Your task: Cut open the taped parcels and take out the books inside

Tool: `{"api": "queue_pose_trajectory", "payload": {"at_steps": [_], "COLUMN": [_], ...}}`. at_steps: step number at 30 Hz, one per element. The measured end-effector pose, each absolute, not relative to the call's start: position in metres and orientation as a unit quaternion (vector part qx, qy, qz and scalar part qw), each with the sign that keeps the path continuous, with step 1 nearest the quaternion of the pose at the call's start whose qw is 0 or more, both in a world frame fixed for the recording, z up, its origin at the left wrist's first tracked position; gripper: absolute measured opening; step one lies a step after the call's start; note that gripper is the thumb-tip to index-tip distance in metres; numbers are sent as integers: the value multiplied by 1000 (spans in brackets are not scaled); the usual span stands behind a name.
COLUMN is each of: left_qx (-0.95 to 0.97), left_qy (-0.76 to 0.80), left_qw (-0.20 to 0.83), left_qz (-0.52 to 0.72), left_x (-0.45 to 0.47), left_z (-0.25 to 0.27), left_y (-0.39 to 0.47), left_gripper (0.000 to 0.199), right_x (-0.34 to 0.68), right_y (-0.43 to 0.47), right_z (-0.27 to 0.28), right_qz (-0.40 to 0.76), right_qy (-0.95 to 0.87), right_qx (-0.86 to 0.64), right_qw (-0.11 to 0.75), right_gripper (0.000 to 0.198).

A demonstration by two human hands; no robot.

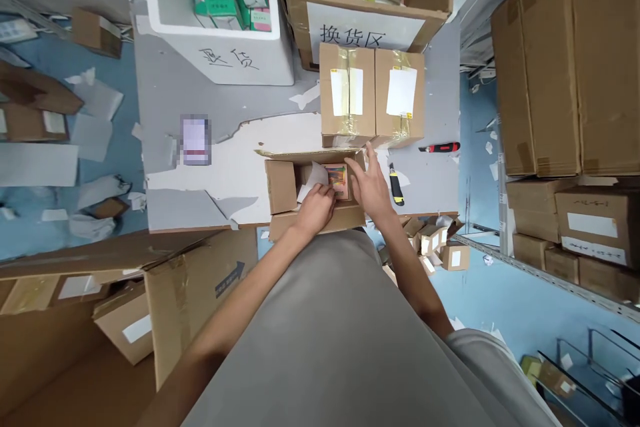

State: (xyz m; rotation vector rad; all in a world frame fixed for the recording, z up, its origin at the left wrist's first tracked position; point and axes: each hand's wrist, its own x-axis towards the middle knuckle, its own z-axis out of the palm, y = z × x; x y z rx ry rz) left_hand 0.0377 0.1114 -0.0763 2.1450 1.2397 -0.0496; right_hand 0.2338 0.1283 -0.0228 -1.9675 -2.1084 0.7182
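An open cardboard box (283, 187) stands at the table's front edge before me, flaps folded out. Inside lie a pink item with a colourful printed picture (337, 180) and a white sheet of paper (314, 177). My left hand (316, 209) reaches over the near side of the box, its fingers curled together at the paper's lower edge, pinching it. At the box's right end, my right hand (371, 183) rests with thumb and fingers apart, touching the edge there. A yellow-and-black utility knife (397, 187) lies just right of it.
Two taped boxes (349, 97) stand behind the open one. Further back are a white foam bin (225, 57) of green packs and a large carton (300, 13). A red knife (443, 147) lies at right. Stacked cartons (537, 73) line the right; a big carton (200, 293) stands at left.
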Motion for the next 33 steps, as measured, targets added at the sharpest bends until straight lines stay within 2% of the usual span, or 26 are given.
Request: {"api": "queue_pose_trajectory", "payload": {"at_steps": [3, 7, 10, 17, 22, 28, 33], "left_qx": [799, 728, 683, 628, 520, 492, 545], "left_qy": [508, 593, 628, 670, 730, 735, 721], "left_qw": [319, 316, 316, 349, 397, 438, 417], "left_qz": [-36, -139, -198, -185, -195, -160, -95], "left_x": [38, 40, 49, 77, 80, 81, 75], "left_z": [-80, -93, -110, -147, -162, -154, -113], "left_y": [95, 100, 123, 171, 179, 182, 175], "left_gripper": [49, 64, 52, 44, 60, 40, 20], "right_x": [238, 243, 248, 251, 244, 241, 247], "right_y": [142, 152, 152, 152, 156, 158, 160], "right_z": [-31, -42, -46, -53, -49, -38, -42], "right_qz": [263, 271, 269, 281, 278, 283, 290], "right_qy": [-716, -718, -720, -725, -719, -707, -705], "right_qx": [-643, -638, -636, -625, -636, -647, -643], "right_qw": [69, 61, 69, 67, 44, 37, 73], "right_gripper": [69, 76, 77, 80, 79, 76, 70]}}
